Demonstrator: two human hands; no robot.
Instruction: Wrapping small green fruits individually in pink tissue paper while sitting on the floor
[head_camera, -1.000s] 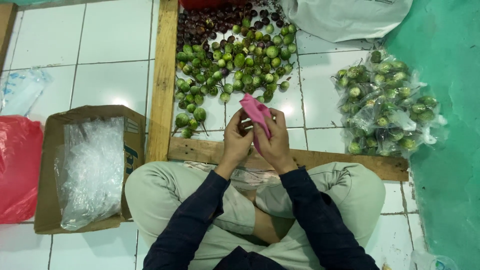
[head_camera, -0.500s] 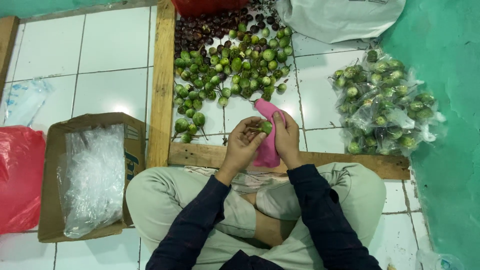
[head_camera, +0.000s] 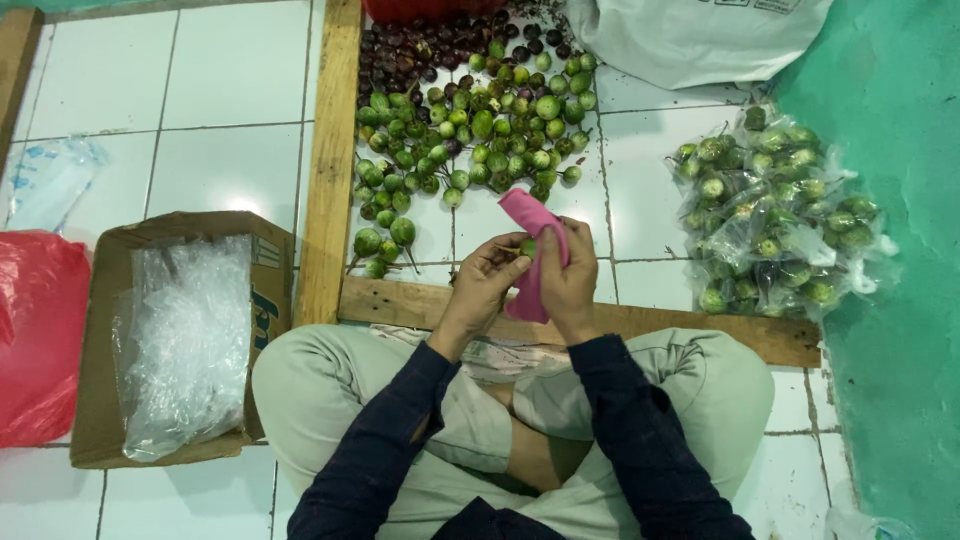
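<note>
the left hand (head_camera: 487, 280) pinches a small green eggplant (head_camera: 527, 247) in its grip; the right hand (head_camera: 570, 285) holds a pink cloth (head_camera: 532, 250) against it, above the wooden frame (head_camera: 330, 160).

Pink cloth (head_camera: 532, 250) — green fruit (head_camera: 527, 247).

1. A cardboard box (head_camera: 100, 330) of clear plastic bags (head_camera: 185, 340) sits on the white tiled floor (head_camera: 220, 70).
2. A red plastic bag (head_camera: 35, 335) lies just beside it.
3. Bagged green fruits (head_camera: 775, 215) rest near a white sack (head_camera: 700, 35).
</note>
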